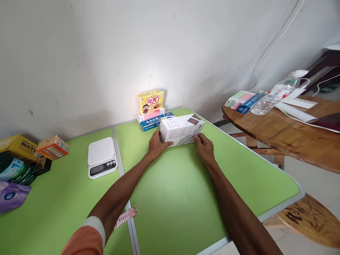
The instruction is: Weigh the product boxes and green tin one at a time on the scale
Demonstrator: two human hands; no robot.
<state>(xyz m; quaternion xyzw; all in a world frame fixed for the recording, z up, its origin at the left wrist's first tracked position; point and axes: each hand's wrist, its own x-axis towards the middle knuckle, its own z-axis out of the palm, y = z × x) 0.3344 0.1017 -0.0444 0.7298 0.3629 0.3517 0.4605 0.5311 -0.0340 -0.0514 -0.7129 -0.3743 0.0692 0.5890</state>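
Observation:
A white printed cardboard box [180, 129] is gripped between my two hands at the far part of the green table. My left hand [157, 145] clasps its left end, thumb along the near lower edge. On its near right side, my right hand [204, 146] holds the lower corner with the fingers partly hidden. Just behind the box lie a blue box [151, 123] and a pink-and-white box [152, 114]. A yellow snack box [151, 102] stands on top of them against the wall.
A white kitchen scale [102, 156] sits left of the table seam. Farther left are an orange box [53, 148], a yellow box [20, 147] and a purple packet [13, 196]. A pink strap [126, 216] lies near my left forearm. A wooden table [278, 131] with a plastic bottle [276, 94] stands right.

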